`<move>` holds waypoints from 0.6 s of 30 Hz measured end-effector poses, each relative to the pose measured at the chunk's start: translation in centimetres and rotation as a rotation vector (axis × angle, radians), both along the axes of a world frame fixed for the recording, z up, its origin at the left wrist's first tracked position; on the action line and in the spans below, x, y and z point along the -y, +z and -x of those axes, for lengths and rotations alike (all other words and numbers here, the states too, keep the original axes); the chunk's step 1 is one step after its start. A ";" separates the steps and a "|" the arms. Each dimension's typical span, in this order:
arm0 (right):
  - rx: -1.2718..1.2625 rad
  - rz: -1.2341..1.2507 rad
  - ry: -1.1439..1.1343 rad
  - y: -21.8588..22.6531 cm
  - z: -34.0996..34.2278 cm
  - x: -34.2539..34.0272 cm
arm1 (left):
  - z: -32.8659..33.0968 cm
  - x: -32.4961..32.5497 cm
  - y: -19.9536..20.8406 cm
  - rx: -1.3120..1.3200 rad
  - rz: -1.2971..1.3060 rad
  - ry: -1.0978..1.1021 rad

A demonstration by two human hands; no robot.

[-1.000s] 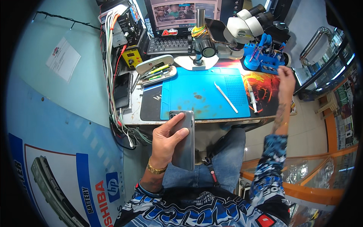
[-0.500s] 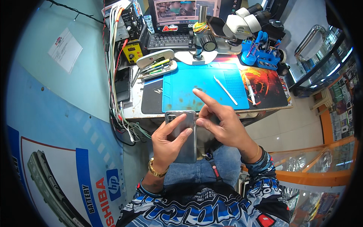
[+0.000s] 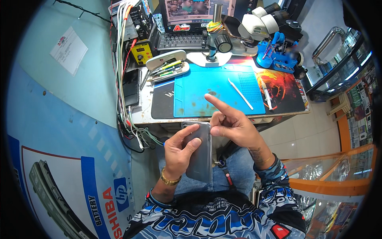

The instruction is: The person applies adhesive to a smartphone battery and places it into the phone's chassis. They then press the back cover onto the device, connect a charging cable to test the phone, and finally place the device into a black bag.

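A grey phone point(image 3: 201, 161) is in the lower middle of the frame, tilted a little, its glossy back up and its edge pale and clear-looking. The left hand point(image 3: 179, 153) grips it from the left, thumb and forefinger spread across the back. The right hand point(image 3: 234, 127) is at the upper right edge, its forefinger stretched out and its other fingers curled in close to the thumb; whether they pinch anything cannot be told.

Upper left of centre, an open case point(image 3: 163, 59) holds yellow-green pens and slim tools. At upper right, a blue rack point(image 3: 264, 61) holds small tools.

Mid-frame, a blue mat point(image 3: 191, 85) with brown stains bears a white stick point(image 3: 240, 94). To its right, a syringe point(image 3: 267, 95) lies on a black pad point(image 3: 286, 105) with a fiery print. A microscope point(image 3: 258, 26) stands at the top, right of a keyboard point(image 3: 181, 41) and a lit screen point(image 3: 195, 10). Pale tiles point(image 3: 284, 145) show at right.
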State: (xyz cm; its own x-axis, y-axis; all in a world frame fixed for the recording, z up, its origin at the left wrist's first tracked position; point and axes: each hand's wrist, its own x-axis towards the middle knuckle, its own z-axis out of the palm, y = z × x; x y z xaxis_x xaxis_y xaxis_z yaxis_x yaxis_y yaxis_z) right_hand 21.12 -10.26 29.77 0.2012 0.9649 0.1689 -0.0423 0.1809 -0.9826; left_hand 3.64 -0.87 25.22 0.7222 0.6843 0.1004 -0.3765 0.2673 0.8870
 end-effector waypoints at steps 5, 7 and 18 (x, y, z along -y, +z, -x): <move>-0.184 -0.041 0.043 -1.4 -0.3 0.0 | -0.3 0.2 -0.9 0.092 0.155 -0.198; -0.197 -0.071 0.066 -2.7 -0.7 -0.5 | -0.8 0.7 -0.9 0.129 0.230 -0.294; -0.126 0.030 -0.273 -3.2 0.1 0.5 | -3.1 -0.8 -2.0 -0.014 -0.058 0.009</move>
State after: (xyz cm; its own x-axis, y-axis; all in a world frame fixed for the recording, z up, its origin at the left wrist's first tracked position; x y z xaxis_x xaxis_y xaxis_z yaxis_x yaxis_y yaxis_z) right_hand 21.06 -10.77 26.54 0.4713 0.8765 0.0982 -0.1185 0.1732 -0.9777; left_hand 6.78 -0.08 23.25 0.7179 0.6838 0.1302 -0.3662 0.2120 0.9061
